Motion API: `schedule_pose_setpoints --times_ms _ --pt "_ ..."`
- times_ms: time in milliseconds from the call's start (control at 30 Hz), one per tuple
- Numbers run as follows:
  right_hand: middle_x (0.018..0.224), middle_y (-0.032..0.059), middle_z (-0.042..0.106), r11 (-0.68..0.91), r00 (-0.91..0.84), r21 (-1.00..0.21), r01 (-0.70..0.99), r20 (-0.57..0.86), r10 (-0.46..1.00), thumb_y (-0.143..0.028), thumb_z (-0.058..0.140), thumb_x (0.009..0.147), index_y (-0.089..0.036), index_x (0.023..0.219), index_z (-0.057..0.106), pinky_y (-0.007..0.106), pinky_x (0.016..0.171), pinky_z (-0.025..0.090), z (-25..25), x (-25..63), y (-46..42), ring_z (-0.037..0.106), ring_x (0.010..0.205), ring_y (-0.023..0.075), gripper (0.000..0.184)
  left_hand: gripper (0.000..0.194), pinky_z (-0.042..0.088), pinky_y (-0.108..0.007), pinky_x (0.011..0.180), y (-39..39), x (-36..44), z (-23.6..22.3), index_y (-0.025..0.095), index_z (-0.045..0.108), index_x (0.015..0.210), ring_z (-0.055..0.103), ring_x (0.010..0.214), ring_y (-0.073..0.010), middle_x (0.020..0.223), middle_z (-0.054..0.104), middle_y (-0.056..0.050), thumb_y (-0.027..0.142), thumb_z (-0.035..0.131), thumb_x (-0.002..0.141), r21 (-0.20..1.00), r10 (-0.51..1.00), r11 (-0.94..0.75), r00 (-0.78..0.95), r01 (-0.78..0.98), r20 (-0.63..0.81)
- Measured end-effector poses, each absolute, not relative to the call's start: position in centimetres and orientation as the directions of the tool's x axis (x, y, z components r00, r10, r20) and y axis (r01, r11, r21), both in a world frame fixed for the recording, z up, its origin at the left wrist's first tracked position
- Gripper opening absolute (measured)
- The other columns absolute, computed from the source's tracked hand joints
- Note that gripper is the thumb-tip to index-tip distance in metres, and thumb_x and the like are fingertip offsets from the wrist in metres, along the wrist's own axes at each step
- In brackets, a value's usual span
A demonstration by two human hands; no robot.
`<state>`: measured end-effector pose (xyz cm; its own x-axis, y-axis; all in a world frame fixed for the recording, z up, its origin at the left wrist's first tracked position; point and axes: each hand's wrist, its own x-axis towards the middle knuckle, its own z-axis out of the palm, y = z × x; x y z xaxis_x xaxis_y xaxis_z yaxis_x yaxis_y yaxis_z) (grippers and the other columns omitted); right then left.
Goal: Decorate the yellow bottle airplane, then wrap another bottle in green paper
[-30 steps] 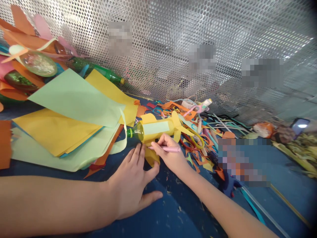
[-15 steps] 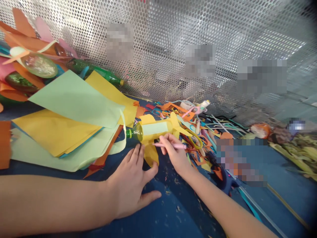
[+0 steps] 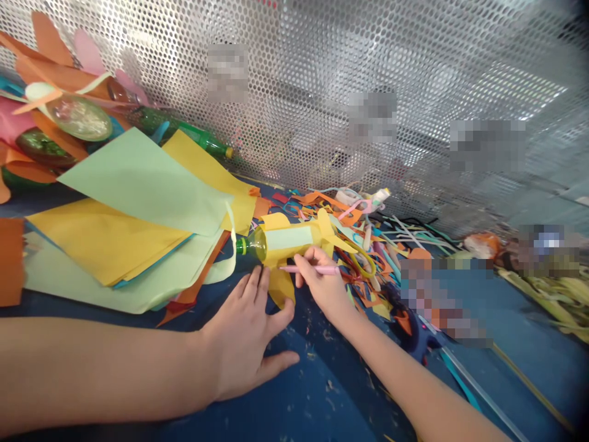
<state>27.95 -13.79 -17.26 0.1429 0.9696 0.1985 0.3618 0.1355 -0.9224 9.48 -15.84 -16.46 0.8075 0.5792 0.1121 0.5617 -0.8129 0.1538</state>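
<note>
Left hand (image 3: 246, 341): palm down, thumb spread wide, fingertips against edge of yellow paper fin (image 3: 279, 285), no closed grasp. Right hand (image 3: 322, 285): narrow pinch holding pink pen (image 3: 327, 269), tip over fin. Fin adjoins near side of green plastic bottle (image 3: 276, 252), wrapped in yellow paper, lying on blue surface (image 3: 317, 393) just beyond fingers, neck leftward. Left of bottle: overlapping pale green sheet (image 3: 147, 184) and yellow sheets (image 3: 105, 236). Right: coloured paper scraps (image 3: 365, 294). Farther: yellow-capped green bottle (image 3: 209, 142); behind, perforated metal screen (image 3: 294, 73).
</note>
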Motion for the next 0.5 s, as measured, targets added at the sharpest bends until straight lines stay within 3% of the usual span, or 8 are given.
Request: schedule_pose_setpoints --times_ms 500 --pt "0.042 -0.0091 0.048 0.153 0.139 -0.926 0.346 0.212 0.967 -0.031 0.053 0.086 -0.022 0.062 0.038 0.022 0.055 0.044 -17.47 27.89 -13.69 0.044 0.041 0.0087 0.030 0.064 0.027 -0.057 0.104 -15.73 9.47 -16.62 0.023 0.048 0.131 0.025 0.133 -0.0455 0.143 0.037 -0.023 0.066 0.030 0.087 0.150 0.578 -0.814 0.811 0.562 0.097"
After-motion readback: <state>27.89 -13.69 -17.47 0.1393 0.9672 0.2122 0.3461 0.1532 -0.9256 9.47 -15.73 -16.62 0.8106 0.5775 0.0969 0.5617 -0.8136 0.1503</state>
